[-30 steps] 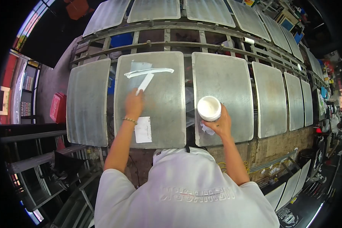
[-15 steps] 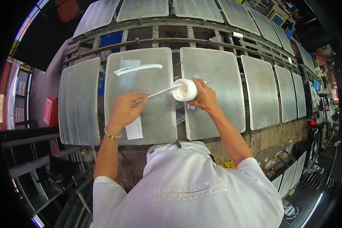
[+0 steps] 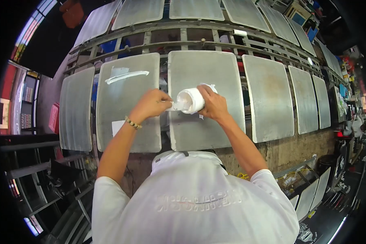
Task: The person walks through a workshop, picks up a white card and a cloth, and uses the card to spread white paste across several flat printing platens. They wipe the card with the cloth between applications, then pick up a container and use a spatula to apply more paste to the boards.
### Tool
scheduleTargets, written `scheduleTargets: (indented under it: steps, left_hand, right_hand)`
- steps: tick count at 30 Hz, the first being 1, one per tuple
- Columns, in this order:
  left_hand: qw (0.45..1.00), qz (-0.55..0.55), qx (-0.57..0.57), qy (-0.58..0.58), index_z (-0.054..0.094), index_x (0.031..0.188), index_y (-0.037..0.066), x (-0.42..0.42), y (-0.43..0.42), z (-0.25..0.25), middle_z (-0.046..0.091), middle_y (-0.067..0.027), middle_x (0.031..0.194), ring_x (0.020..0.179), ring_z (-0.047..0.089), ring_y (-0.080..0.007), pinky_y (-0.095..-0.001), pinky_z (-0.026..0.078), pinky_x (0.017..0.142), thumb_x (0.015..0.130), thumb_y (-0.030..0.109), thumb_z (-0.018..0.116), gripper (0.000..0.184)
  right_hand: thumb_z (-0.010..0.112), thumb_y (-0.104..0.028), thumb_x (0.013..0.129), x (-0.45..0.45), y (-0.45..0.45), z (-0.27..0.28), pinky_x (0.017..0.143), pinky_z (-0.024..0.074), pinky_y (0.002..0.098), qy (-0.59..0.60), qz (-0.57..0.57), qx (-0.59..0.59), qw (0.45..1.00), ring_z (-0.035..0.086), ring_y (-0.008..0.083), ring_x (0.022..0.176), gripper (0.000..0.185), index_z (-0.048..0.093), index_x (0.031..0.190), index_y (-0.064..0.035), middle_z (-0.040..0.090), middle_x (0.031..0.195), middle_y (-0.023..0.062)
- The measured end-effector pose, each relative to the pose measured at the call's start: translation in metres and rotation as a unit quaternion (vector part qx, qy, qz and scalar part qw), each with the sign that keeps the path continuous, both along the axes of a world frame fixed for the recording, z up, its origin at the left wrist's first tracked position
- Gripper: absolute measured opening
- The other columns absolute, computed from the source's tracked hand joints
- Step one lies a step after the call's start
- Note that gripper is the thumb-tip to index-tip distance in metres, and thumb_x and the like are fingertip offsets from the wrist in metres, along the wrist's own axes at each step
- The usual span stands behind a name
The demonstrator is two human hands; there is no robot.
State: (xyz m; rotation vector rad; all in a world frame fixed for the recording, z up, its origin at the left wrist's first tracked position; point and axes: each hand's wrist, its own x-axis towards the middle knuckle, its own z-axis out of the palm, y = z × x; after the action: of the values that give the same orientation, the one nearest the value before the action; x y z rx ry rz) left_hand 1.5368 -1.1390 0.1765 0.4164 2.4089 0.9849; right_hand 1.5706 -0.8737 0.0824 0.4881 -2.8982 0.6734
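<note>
My right hand (image 3: 214, 105) is wrapped round a white plastic jar (image 3: 196, 100), tipped so its open mouth faces left. Whitish paste coats the inside of the jar. Between the closed fingers of my left hand (image 3: 151, 105) is a thin flat spatula (image 3: 174, 107), its far end at or just inside the jar's mouth. Both hands are above the grey flat panels. On the panel (image 3: 144, 136) below my left hand lies a curved white streak (image 3: 128, 77). A white paper (image 3: 117, 127) sits near that panel's left edge.
More grey panels, such as one to the right (image 3: 268, 97), line the bench in a row. Behind them runs a metal rail frame (image 3: 183, 44) with a second row of panels beyond. Metal racks (image 3: 40, 191) stand at the lower left. A red box (image 3: 54, 118) is at far left.
The view has shifted right along the row. My left hand has come closer to the jar, the spatula's exposed length looks shorter, and the jar's mouth turns further left.
</note>
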Motion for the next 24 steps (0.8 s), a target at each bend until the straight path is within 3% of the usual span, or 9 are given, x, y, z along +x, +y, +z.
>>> scheduleTargets:
  steps: [1,2,4,5,6,9,17,22,24]
  left_hand:
    - [0.994,0.049,0.008,-0.095,0.076,0.099,0.000,0.002,0.015,0.009,0.065,-0.0054,0.068,0.052,0.057,-0.0090,-0.0253,0.044,0.044,0.085,0.016,0.068,0.022]
    - [0.994,0.044,0.003,-0.096,0.076,0.099,0.000,0.003,0.025,-0.004,0.065,-0.0054,0.068,0.052,0.057,-0.0090,-0.0253,0.044,0.044,0.085,0.016,0.068,0.022]
    - [0.936,0.191,0.178,-0.234,0.075,0.101,-0.001,0.004,0.035,-0.045,0.068,-0.0072,0.078,0.049,0.054,-0.0098,-0.0211,0.041,0.042,0.085,0.016,0.070,0.024]
    - [0.922,0.234,0.186,-0.247,0.072,0.105,-0.004,0.010,0.046,-0.041,0.066,-0.0064,0.085,0.051,0.053,-0.0120,-0.0197,0.041,0.043,0.086,0.012,0.068,0.025]
    - [0.922,0.234,0.186,-0.247,0.072,0.105,-0.004,0.013,0.051,-0.048,0.066,-0.0064,0.085,0.051,0.053,-0.0120,-0.0197,0.041,0.043,0.086,0.012,0.068,0.025]
    - [0.831,0.251,0.334,-0.367,0.064,0.117,-0.006,0.022,0.047,-0.104,0.067,-0.0096,0.089,0.050,0.051,-0.0087,-0.0190,0.032,0.035,0.091,0.012,0.066,0.032]
    - [0.778,0.287,0.419,-0.369,0.061,0.117,-0.007,0.032,0.066,-0.130,0.068,-0.0158,0.094,0.048,0.049,-0.0101,-0.0180,0.032,0.036,0.093,0.014,0.062,0.032]
    - [0.665,0.313,0.536,-0.415,0.058,0.115,-0.001,0.021,0.055,-0.166,0.067,-0.0134,0.100,0.049,0.048,-0.0110,-0.0200,0.035,0.037,0.094,0.017,0.061,0.028]
    - [0.644,0.327,0.561,-0.404,0.057,0.117,0.000,0.014,0.048,-0.179,0.067,-0.0128,0.100,0.049,0.049,-0.0112,-0.0210,0.036,0.037,0.095,0.018,0.061,0.029]
  right_hand:
    - [0.093,-0.022,0.049,0.000,0.014,0.000,0.074,0.0580,0.0430,-0.002,0.002,-0.001,1.000,0.069,0.0328,0.094,0.093,0.050,0.132,-0.0136,0.057,0.133,0.0087]
    - [0.093,-0.022,0.049,0.001,0.027,-0.002,0.074,0.0580,0.0430,-0.003,-0.003,-0.006,1.000,0.069,0.0328,0.094,0.093,0.050,0.132,-0.0136,0.057,0.133,0.0087]
    - [0.090,-0.020,0.051,-0.001,0.055,-0.005,0.077,0.0577,0.0430,-0.014,0.000,-0.023,1.000,0.068,0.0347,0.098,0.089,0.052,0.131,-0.0121,0.058,0.133,0.0087]
    - [0.090,-0.020,0.051,-0.002,0.067,-0.006,0.077,0.0577,0.0430,-0.015,-0.002,-0.023,1.000,0.068,0.0347,0.098,0.089,0.052,0.131,-0.0121,0.058,0.133,0.0087]
    - [0.090,-0.020,0.051,-0.004,0.078,-0.006,0.077,0.0575,0.0431,-0.027,-0.009,-0.025,0.999,0.068,0.0349,0.098,0.090,0.052,0.132,-0.0122,0.057,0.133,0.0090]
    - [0.092,-0.023,0.050,-0.009,0.105,-0.008,0.076,0.0575,0.0434,-0.034,-0.008,-0.027,0.999,0.068,0.0352,0.095,0.093,0.050,0.133,-0.0130,0.057,0.133,0.0088]
    - [0.091,-0.025,0.051,-0.028,0.133,-0.014,0.076,0.0572,0.0448,-0.065,-0.027,-0.010,0.997,0.068,0.0355,0.094,0.092,0.049,0.133,-0.0144,0.059,0.127,0.0079]
    - [0.090,-0.027,0.052,-0.046,0.134,-0.016,0.077,0.0571,0.0466,-0.081,-0.040,-0.010,0.996,0.068,0.0365,0.095,0.091,0.050,0.132,-0.0145,0.059,0.126,0.0088]
    - [0.090,-0.027,0.052,-0.051,0.132,-0.015,0.078,0.0571,0.0471,-0.086,-0.047,-0.008,0.995,0.068,0.0370,0.095,0.091,0.050,0.132,-0.0146,0.060,0.126,0.0096]
